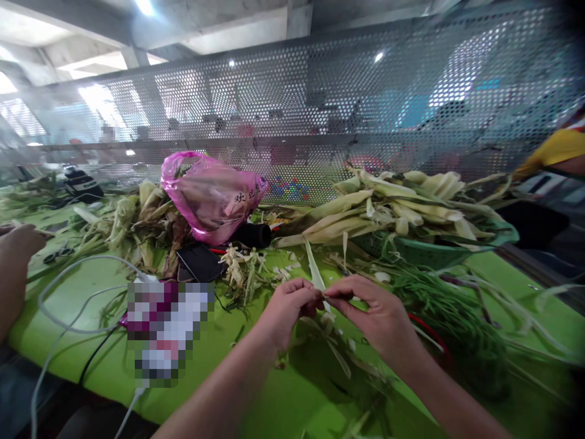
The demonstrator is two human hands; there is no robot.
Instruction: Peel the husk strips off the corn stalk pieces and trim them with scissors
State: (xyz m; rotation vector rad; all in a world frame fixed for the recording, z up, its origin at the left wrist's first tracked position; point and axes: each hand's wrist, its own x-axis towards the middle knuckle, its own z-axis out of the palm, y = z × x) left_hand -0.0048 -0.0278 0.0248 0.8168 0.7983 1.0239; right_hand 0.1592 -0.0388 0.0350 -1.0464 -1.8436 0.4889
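My left hand (289, 306) and my right hand (375, 312) meet over the green table (256, 390), fingers pinched together on a narrow pale leaf strip (315, 272) that sticks up between them. Loose husk scraps (333, 350) lie on the table under my hands. A green basket (427, 251) heaped with pale husked stalks (393, 210) stands just behind my right hand.
A pink plastic bag (212, 195) and a husk pile (137, 225) lie at the back left, a black phone (200, 262) and white cables (68, 292) nearer. Another person's hand (16, 244) rests at the left edge. A perforated metal screen (320, 116) closes the back.
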